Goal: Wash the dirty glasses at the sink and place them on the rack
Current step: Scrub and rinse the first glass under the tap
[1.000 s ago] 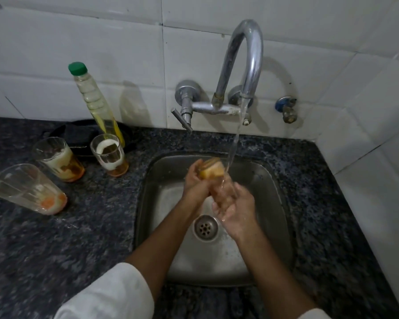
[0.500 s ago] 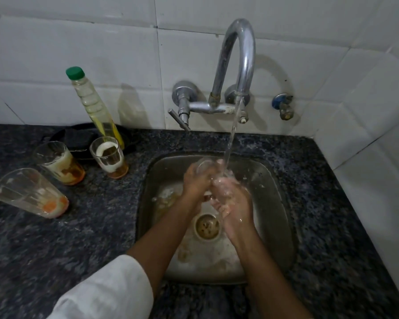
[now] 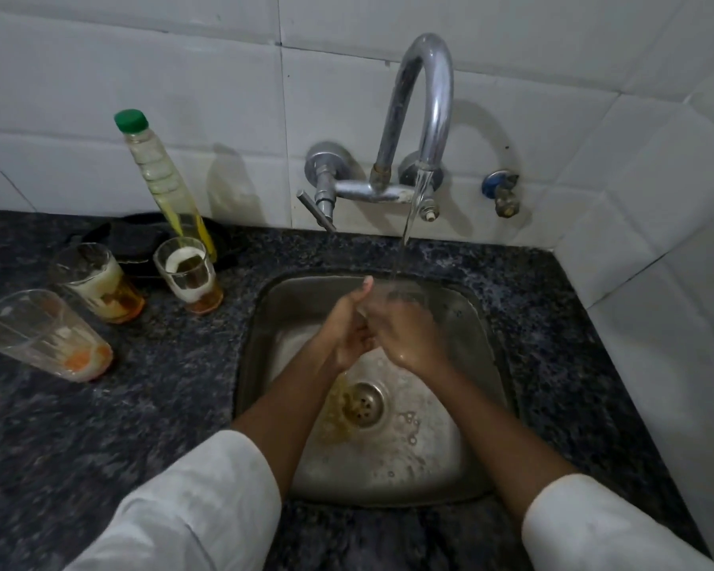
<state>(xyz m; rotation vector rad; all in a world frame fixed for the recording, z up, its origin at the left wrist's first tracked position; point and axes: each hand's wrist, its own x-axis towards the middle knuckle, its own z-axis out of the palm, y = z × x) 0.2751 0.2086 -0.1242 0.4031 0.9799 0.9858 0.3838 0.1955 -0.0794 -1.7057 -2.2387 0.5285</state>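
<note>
Two hands meet over the sink, under the running water from the tap. The left hand has its fingers curled round a clear glass, thumb up along the near side. The right hand is cupped against the same glass, fingers wrapped over it (the glass is see-through and wet, so its outline is hard to trace). The stream lands at its rim. Brownish liquid runs beside the drain in the basin.

On the dark speckled counter to the left stand three dirty glasses. The nearest glass has orange dregs at the bottom. The middle glass is coated with cream and brown residue. The small glass, closest to the sink, holds a white ring and amber liquid. Just behind it stands a bottle of yellow liquid with a green cap, beside a black pan. White sleeves cover both forearms. White tiles line the wall.
</note>
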